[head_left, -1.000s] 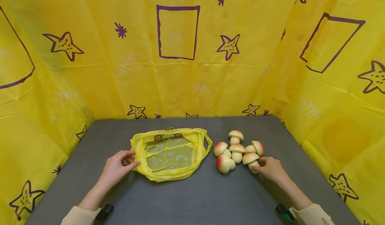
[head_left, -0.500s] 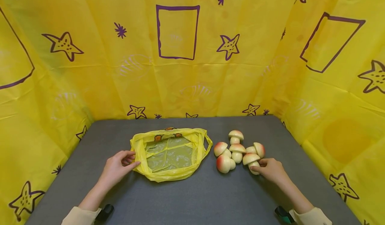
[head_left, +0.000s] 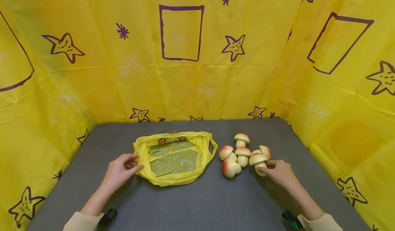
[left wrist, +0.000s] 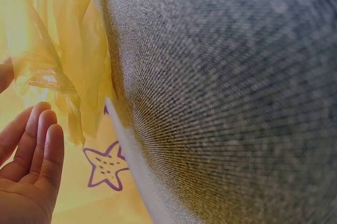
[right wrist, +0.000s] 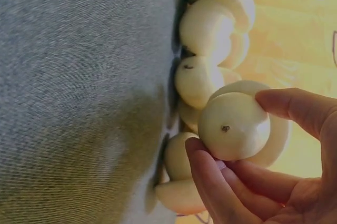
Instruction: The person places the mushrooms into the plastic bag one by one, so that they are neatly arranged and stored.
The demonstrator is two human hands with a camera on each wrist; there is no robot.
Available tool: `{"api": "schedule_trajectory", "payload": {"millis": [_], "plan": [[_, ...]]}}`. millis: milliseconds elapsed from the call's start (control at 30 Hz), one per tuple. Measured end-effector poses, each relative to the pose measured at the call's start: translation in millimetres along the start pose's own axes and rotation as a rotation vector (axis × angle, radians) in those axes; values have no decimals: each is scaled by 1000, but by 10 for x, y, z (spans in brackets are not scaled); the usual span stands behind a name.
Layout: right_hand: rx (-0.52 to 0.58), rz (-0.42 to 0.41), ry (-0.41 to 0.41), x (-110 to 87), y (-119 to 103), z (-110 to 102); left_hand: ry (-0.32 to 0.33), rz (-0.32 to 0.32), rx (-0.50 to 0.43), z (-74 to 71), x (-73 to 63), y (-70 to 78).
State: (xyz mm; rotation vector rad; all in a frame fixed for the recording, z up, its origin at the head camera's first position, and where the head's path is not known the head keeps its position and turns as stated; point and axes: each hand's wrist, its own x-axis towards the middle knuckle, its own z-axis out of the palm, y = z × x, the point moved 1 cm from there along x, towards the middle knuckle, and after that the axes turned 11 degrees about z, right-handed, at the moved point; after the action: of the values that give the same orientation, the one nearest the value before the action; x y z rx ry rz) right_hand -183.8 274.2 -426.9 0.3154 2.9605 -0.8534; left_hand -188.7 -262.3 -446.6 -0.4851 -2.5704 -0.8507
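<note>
In the head view my left hand (head_left: 121,169) is at the left rim of a yellow plastic bag (head_left: 145,162), thumb and fingertips right at the film. The left wrist view shows these fingers (left wrist: 52,150) nearly straight, with a gap to the thumb. The bag lies with its mouth spread wide. My right hand (head_left: 279,172) pinches a toy mushroom (head_left: 258,159) by its stem between thumb and fingers. In the right wrist view this mushroom's round stem end (right wrist: 234,126) faces the camera, held apart from the grey tabletop.
Several more cream mushrooms with reddish caps, one of them a mushroom (head_left: 243,155) in the middle, lie clustered right of the bag. A bag handle (head_left: 213,148) loops toward them. Yellow printed cloth (head_left: 185,87) walls the grey table (head_left: 197,207) at back and sides.
My right hand has lifted the mushroom slightly, after shifting it a little to the right. The left hand and the bag stay in place.
</note>
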Motion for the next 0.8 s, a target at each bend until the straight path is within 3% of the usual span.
{"api": "schedule_trajectory", "payload": {"millis": [800], "plan": [[69, -14, 8, -19, -352, -125, -13, -27, -6, 4, -10, 0]]}}
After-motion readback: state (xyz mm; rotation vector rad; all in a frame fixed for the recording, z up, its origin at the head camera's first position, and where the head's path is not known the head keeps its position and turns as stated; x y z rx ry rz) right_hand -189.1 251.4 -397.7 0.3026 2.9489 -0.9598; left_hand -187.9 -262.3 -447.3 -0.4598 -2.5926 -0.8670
